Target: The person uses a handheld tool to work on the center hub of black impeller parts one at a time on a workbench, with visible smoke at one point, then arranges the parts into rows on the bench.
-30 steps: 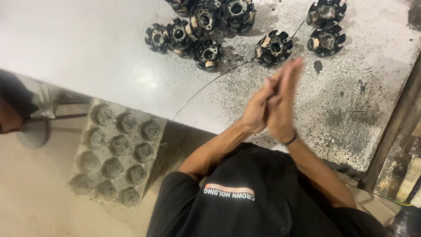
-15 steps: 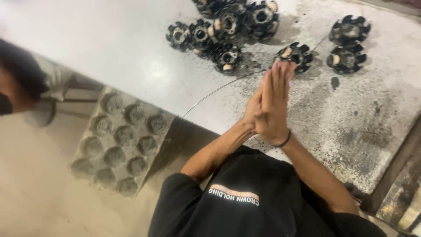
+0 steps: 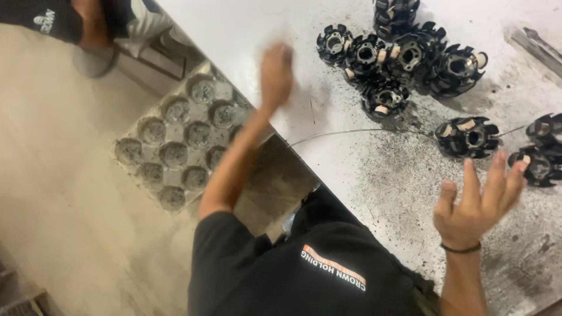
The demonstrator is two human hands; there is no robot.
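- Two bare hands hang apart over the bench (image 3: 246, 23), and neither has hold of anything.
- Right hand (image 3: 477, 202): palm up, fingers (image 3: 471, 175) spread wide and loosely curled, empty, a dark band at the wrist.
- Just beyond those fingertips lie two black toothed rings (image 3: 541, 155), one above the other near the right edge of the view; a third single ring (image 3: 468, 137) sits a little to their left. These are the parts nearest to any hand, and the right hand is clearly the closer one.
- Left hand (image 3: 276, 73): blurred, raised over the pale part of the bench; I cannot tell how far its fingers are open, but nothing shows in it.
- Off to its right lies the heap of black rings (image 3: 404, 58), near but not touching it.
- The rings lie mostly flat, centre holes facing up, so they have no long axis to speak of.
- A thin wire (image 3: 351, 131) runs across the bench from near its edge to the single ring.
- Dark grit (image 3: 398, 169) covers the bench around the rings.
- Below the bench edge, on the floor, sits a grey moulded tray (image 3: 175, 140) with round cups.
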